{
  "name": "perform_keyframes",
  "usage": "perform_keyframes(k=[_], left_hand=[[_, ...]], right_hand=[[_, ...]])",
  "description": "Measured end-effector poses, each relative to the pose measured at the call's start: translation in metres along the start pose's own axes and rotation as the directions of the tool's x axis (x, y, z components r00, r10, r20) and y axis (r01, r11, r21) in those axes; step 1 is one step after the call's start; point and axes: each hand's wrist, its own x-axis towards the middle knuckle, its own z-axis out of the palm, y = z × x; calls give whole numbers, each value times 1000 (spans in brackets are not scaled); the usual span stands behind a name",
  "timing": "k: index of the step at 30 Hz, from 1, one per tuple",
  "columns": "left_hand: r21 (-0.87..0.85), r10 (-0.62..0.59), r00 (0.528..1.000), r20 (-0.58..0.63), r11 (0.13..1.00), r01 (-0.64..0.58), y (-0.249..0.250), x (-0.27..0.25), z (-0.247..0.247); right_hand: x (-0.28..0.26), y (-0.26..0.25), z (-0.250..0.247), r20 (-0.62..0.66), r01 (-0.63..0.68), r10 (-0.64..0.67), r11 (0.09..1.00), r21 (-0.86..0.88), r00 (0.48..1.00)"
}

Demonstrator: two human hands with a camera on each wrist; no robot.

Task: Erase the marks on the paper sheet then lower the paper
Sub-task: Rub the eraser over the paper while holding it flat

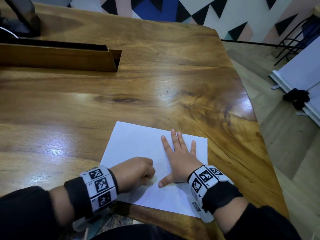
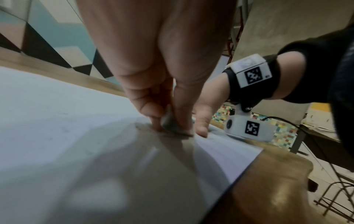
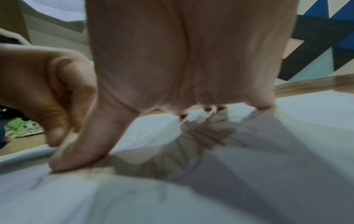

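A white paper sheet (image 1: 138,146) lies flat on the wooden table (image 1: 155,84) near its front edge. My right hand (image 1: 180,153) presses on it with fingers spread and straight, thumb out to the left. My left hand (image 1: 138,170) is curled just left of that thumb and pinches a small grey eraser (image 2: 172,125) against the sheet (image 2: 57,121). Faint pencil lines show on the paper (image 3: 249,131) in the right wrist view, around the right hand (image 3: 182,75). In the head view the eraser is hidden under the left fingers.
A long wooden box (image 1: 60,56) lies across the table's back left. A dark stand (image 1: 20,19) rises at the far left corner. The table's rounded right edge drops to the floor, where a white board (image 1: 303,75) and black metal legs stand.
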Motion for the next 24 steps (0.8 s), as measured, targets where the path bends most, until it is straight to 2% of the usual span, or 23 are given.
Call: perform_keyframes(k=[2, 5, 6, 8, 10, 12, 13, 17, 19, 22, 24], left_hand=[[18, -39, 999, 3, 999, 39, 0, 6, -8], [-7, -132, 971, -198, 991, 133, -5, 24, -18], [-23, -131, 965, -229, 991, 129, -6, 25, -17], [-33, -92, 982, -163, 996, 88, -4, 15, -13], [-16, -43, 999, -6, 999, 43, 1, 0, -8], [-3, -69, 993, 94, 998, 69, 2, -3, -10], [3, -90, 993, 80, 996, 90, 1, 1, -13], [-61, -154, 981, -121, 987, 148, -3, 10, -11], [-85, -140, 986, -88, 988, 133, -3, -4, -3], [-97, -78, 996, 48, 992, 82, -5, -23, 6], [-90, -88, 996, 5, 992, 88, -9, -18, 0]], right_hand=[[-1, -1, -1, 6, 1, -1, 1000, -14, 1000], [0, -1, -1, 10, -2, 2, 1000, -11, 1000], [0, -1, -1, 9, -2, 2, 1000, -10, 1000], [0, 0, -1, 11, 2, -2, 1000, -6, 1000], [0, -1, -1, 13, 3, -3, 1000, -1, 1000], [-1, -2, -1, 17, 2, -2, 1000, -2, 1000], [-1, -2, -2, 18, 2, -2, 1000, -4, 1000], [-1, -2, -2, 26, -4, 4, 1000, -4, 1000], [-1, -1, -1, 29, -5, 5, 1000, -8, 1000], [-1, -1, -1, 29, 0, 0, 1000, -3, 1000], [-1, -1, -1, 25, 3, -3, 1000, -2, 1000]])
